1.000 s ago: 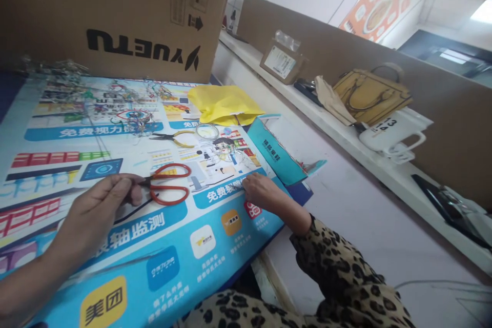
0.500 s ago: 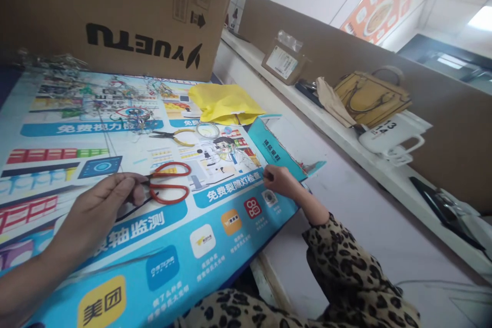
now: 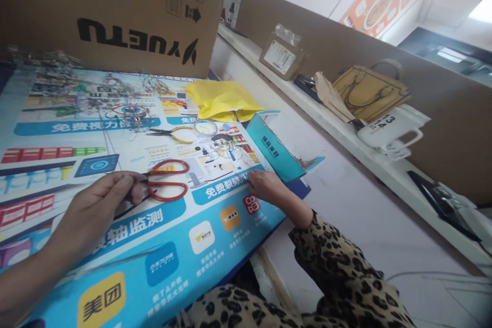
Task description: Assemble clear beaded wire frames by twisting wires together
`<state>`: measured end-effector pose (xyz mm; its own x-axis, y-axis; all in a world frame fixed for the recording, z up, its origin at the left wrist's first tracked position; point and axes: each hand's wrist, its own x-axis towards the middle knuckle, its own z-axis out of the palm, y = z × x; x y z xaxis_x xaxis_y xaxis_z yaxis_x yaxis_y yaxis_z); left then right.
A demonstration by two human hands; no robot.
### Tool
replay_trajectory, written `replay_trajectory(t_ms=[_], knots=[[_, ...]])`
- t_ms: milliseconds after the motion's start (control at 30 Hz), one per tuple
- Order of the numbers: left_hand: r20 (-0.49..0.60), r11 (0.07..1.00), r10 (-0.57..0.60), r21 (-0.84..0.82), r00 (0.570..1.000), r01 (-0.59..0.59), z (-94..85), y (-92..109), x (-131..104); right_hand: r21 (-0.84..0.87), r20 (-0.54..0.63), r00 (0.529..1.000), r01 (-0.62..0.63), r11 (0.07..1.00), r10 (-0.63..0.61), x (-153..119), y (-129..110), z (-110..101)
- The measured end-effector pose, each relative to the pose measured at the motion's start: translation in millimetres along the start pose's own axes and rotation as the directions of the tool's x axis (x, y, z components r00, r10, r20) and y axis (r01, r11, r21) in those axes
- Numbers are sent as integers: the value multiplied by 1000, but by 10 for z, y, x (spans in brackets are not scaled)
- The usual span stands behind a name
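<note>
My left hand (image 3: 111, 195) is closed in a pinch at the left, over the table. Whatever lies between its fingertips is too small or hidden to make out. Right at those fingers are scissors (image 3: 169, 199) with red loop handles, their blades mostly covered by the hand. A short dark strip shows below the fingers. My right hand (image 3: 267, 187) is curled shut above the printed sheet, near the teal box (image 3: 269, 146); its fingertips are turned away from view. Behind the scissors lie yellow-handled pliers (image 3: 179, 135) and a clear ring-shaped roll (image 3: 205, 127).
A yellow bag (image 3: 223, 100) lies beyond the pliers. Tangled small strands (image 3: 132, 113) cover the table's far left, before a large cardboard box (image 3: 115, 15). On the ledge at right stand a small carton (image 3: 282, 59), a tan handbag (image 3: 369, 89) and a white mug (image 3: 384, 133).
My right hand has moved left, away from the teal box and toward the scissors. My left hand stays nearly in place beside them, still closed. The view has shifted slightly.
</note>
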<state>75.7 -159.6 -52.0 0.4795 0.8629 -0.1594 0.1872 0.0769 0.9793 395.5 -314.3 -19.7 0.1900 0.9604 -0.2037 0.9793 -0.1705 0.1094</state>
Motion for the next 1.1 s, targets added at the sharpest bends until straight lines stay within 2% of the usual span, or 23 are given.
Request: replay_trajectory(t_ms=[133,233,300,400,533,667,933,1033,1100], knots=[[21,1000,-17,0,1000,17,-6,16,8,-36,31,999,9,999,-8,3,22,-71],[23,999,-29,-13,999,29,6,52,14,-2,9,1000,8,1000,-8,-89,184,-141],[23,999,-37,-31,999,38,14,71,11,31,-38,998,-46,998,48,-178,339,-142],[-6,999,-53,2,999,53,19,84,-3,30,-53,987,-150,988,151,-306,551,-43],[-21,998,-70,2,997,70,24,95,-18,25,-44,986,-162,986,163,-321,651,148],[-34,996,-93,-7,995,92,44,148,-28,72,-125,989,-74,995,83,-65,616,190],[-28,987,-87,130,996,90,67,303,-58,108,-174,985,33,994,-14,836,550,53],[-33,991,-108,77,994,111,76,338,-59,137,-185,982,58,989,-32,944,571,-30],[-27,990,-124,57,992,126,77,335,-54,156,-188,981,77,985,-47,855,612,-84]])
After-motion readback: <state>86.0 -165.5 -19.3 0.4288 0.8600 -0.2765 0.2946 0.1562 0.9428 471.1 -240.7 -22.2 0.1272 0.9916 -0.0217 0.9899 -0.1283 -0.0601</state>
